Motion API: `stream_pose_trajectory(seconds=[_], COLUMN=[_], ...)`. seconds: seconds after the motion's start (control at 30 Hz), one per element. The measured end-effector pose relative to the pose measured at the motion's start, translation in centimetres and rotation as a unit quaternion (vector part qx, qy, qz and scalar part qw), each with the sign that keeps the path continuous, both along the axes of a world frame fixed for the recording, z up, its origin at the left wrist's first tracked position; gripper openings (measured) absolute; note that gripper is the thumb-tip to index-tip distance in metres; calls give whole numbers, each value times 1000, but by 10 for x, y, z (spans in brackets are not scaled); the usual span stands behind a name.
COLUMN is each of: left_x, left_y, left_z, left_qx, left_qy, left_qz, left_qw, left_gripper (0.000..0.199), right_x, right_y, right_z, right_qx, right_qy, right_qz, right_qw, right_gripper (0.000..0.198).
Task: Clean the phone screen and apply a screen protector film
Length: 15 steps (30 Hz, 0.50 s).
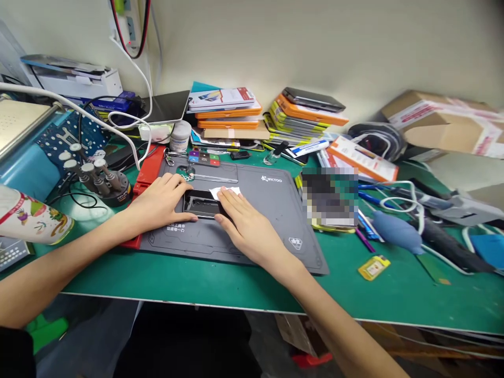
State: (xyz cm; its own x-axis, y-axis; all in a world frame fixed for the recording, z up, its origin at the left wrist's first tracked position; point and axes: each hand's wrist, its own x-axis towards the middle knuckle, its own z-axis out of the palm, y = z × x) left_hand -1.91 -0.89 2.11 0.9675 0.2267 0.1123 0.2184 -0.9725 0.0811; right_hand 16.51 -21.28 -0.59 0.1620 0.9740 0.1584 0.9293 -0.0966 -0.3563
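Note:
A black phone [205,206] lies flat on the grey work mat [271,210], its glossy face up with reflections on it. My left hand [159,205] grips the phone's left end, thumb at the near edge and fingers bent at the far edge. My right hand [250,226] lies over the right end, fingers straight and close together, pressing a white tissue [213,193] against it. Most of the tissue and the phone's right end are hidden under that hand. Just beyond the phone lies a clear phone-shaped piece [214,172].
At left stand a red holder [151,170], a screwdriver stand [118,191] and a patterned can [33,218]. Stacked boxes [228,110] line the wall. To the right are a blue air blower [397,231], a yellow lighter [374,268], cables and a cardboard box [444,123].

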Motion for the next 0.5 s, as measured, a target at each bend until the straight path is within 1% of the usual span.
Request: stream_pose_trajectory(seconds=[0.13,0.2,0.27,0.4,0.43,0.5], left_x=[0,0,0,-2,-2,-2], left_y=[-2,-3,-2,1,1,2], left_z=[1,1,0,-1,-2,-2], left_qx=[6,2,-1,-5,-5,-4], left_qy=[16,17,12,-4,-5,-2], left_qz=[5,7,6,-2,-3,1], left_qw=[1000,1000,1000,1000,1000,1000], left_gripper=[81,80,79,77,78,80], right_x=[-22,-26,-22,-8,-7,-12], right_y=[-27,-33,-23,15,19,16], right_z=[-2,-4,-4,1,3,4], right_qx=[5,5,0,-7,-5,1], right_qy=[-21,-21,-11,9,8,0], right_qz=[21,29,32,30,29,31], right_qw=[1000,999,999,999,1000,1000], right_gripper=[68,66,64,63,63,65])
